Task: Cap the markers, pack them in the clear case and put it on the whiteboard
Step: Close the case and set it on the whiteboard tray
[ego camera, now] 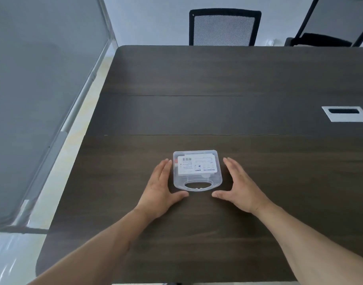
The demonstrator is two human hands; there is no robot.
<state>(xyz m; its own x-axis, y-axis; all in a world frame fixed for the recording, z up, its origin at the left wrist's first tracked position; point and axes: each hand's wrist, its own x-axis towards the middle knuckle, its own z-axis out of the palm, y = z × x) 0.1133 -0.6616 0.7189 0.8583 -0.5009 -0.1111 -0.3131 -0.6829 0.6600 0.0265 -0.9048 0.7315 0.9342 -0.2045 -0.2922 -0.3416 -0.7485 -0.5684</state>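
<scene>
Clear plastic case [197, 170] is lying flat on dark wood table [217, 79], near side, w/ its handle hole pointing to the person. White label is showing through the lid; something red is sitting at its left edge, cannot tell what. Left hand [163, 189] is resting open beside the case, fingers touching its left wall, gripping nothing. Right hand [239, 187] is also open & flat, just beside the right wall, not touching. Mesh chair [223, 27] is standing at far side.

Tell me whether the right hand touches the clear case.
Apart: the head view shows dark table between the right hand and the clear case.
</scene>
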